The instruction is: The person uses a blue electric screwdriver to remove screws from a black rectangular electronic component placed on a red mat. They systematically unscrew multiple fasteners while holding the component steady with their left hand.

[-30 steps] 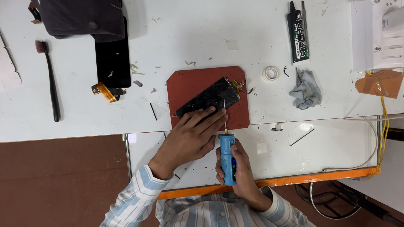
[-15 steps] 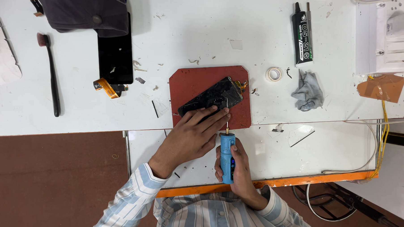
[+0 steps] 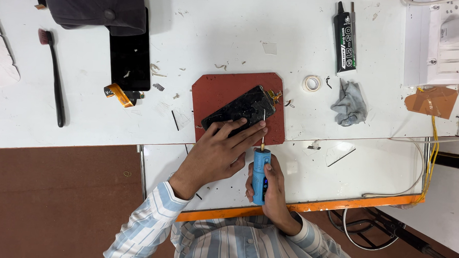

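- The phone [image 3: 240, 110] lies face up on the red mat [image 3: 218, 90] in the middle of the white table [image 3: 233, 32]. Its long axis runs slantwise, from near-left to far-right.
- The left hand [image 3: 216, 154] lies flat with fingers spread, pressing on the phone's near end.
- The right hand [image 3: 270, 189] is wrapped tight around the blue driver [image 3: 260, 176], near and to the right of the phone.
- The driver points away from the person. Its thin bit [image 3: 263, 126] reaches the phone's right long edge, just beside the left fingertips [image 3: 260, 126].
- The right hand with its tool lies nearer that edge, while the left only steadies.
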The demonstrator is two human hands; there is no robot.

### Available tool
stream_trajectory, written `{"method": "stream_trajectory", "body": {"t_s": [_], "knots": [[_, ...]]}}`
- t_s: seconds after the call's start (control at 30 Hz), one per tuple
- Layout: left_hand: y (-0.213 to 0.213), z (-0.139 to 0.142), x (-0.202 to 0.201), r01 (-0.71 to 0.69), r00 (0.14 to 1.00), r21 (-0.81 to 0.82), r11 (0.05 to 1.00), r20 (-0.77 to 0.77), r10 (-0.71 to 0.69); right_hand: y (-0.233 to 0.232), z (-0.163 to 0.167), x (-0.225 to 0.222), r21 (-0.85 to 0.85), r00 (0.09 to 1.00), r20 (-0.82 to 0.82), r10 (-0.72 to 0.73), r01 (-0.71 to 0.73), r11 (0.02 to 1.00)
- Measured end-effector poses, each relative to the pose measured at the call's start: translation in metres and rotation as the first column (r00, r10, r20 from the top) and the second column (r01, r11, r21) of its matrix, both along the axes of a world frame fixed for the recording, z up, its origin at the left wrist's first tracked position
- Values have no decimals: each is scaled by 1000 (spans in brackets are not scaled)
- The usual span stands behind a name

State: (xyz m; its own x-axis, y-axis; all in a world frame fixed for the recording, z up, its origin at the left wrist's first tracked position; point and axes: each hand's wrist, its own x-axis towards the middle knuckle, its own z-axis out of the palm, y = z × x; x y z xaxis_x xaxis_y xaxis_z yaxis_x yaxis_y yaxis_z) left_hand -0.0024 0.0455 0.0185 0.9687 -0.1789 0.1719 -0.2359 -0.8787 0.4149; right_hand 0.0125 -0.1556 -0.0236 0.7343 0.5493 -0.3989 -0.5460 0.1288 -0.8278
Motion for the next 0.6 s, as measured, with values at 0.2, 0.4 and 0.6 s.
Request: {"method": "stream_trajectory", "body": {"t_s": [0.2, 0.4, 0.6], "knots": [[-1, 2, 0, -2, 996, 0, 1000, 85, 2, -14, -11, 10, -63, 995, 92, -49, 55, 996], [3, 6, -2, -34, 994, -190, 981, 98, 53, -39, 4, 38, -328, 921, 290, 262, -161, 931], [4, 10, 0, -49, 991, -103, 993, 118, 61, -55, 49, 68, -755, 842, 242, 482, -148, 638]]}}
